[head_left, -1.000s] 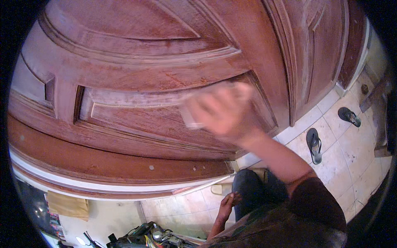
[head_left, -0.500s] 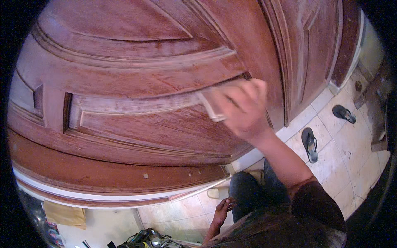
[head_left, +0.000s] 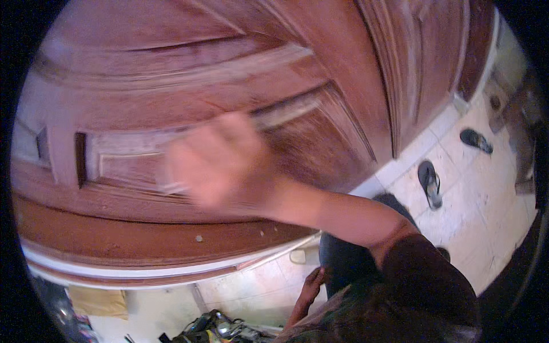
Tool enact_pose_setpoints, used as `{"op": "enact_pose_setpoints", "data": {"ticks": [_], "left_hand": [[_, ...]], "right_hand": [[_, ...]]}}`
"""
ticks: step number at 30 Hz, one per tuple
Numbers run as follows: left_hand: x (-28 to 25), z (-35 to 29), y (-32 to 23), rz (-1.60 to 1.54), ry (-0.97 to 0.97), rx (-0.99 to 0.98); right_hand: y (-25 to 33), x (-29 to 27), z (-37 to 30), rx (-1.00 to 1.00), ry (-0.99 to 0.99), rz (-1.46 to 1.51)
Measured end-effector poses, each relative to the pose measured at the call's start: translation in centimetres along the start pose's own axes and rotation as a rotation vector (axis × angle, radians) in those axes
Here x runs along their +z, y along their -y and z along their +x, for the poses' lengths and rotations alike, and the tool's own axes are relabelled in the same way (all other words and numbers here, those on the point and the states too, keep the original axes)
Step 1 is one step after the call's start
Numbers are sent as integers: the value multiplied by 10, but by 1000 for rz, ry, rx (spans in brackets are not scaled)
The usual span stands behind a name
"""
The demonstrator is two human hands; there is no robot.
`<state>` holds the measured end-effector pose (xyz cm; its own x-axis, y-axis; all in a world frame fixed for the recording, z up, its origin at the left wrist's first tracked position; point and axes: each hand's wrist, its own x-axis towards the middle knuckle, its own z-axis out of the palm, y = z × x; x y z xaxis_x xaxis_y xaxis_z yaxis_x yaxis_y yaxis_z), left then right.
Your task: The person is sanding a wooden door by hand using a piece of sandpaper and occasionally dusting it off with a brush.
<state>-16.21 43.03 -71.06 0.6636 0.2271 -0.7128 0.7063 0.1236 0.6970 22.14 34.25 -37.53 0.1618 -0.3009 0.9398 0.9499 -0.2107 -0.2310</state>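
Your right hand [head_left: 220,163], blurred, is curled around a pale, flat pad [head_left: 171,187] whose edge shows at the fingers' left. Half a second ago it was near the right end of the door's recessed wooden panel [head_left: 317,146]; now it is over the left half, leaving that right end in view. Your left hand [head_left: 312,283] remains low beside your dark trouser leg [head_left: 343,257], fingers loosely bent; you cannot tell whether it holds anything.

From where I stand, the door [head_left: 229,86] is matt wood with a chalky haze; the floor tiles [head_left: 460,214] look smooth, the 2 sandals [head_left: 424,171] rubbery, the sleeve [head_left: 426,268] dull cloth.
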Motion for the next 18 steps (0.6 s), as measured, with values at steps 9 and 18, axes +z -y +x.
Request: {"op": "enact_pose_setpoints", "data": {"ticks": [9,18], "left_hand": [[-8,-14,3,-7,-71,-13],[-2,-4,-28,56,29,83]], "right_hand": [[-71,-99,-57,23,243,-361],[43,28,38,46,-79,-44]]}}
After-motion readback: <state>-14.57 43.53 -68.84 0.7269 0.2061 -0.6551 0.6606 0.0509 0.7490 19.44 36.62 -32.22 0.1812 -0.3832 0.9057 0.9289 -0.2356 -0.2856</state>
